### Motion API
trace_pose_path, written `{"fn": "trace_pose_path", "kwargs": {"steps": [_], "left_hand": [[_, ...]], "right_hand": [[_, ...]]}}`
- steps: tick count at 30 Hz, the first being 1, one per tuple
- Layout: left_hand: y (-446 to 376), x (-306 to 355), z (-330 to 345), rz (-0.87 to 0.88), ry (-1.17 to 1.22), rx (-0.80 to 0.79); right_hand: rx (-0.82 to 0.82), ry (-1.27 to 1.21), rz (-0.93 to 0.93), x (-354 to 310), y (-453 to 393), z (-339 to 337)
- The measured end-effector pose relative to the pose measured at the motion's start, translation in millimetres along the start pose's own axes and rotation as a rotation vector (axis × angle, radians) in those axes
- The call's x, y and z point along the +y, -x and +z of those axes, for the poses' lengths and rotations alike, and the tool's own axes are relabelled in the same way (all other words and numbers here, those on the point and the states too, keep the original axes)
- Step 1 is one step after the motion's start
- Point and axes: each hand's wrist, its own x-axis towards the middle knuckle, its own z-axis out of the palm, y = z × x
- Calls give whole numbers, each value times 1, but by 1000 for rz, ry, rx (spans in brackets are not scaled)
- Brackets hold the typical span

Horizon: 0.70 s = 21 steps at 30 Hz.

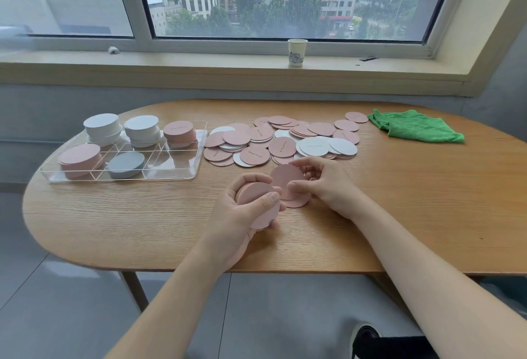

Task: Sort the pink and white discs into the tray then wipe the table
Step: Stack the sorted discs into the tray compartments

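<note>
Nearest, my left hand (245, 207) grips a pink stack (258, 201); right hand (322, 184) pinches one pink disc (286, 180). Light, stiff, slippery-looking — best held by the rims.

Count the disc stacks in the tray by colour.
White stacks: 2
Pink stacks: 2
Grey stacks: 1
Total: 5 stacks in the tray

Script on pink discs (254, 155) illegible.
</note>
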Motion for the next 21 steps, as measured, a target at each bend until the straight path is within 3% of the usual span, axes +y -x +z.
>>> {"fn": "trace_pose_path", "kwargs": {"steps": [10,13,18,21], "left_hand": [[-4,-4,-5,59,3,50],[-6,-4,-5,81,13,70],[-4,-4,-2,92,-30,25],[-5,-5,-3,85,-20,14]], "right_hand": [[109,-576,-18,6,32,-4],[64,-735,-27,-2,37,-2],[-58,-776,-39,-11,44,21],[-37,-686,-105,-15,44,41]]}}
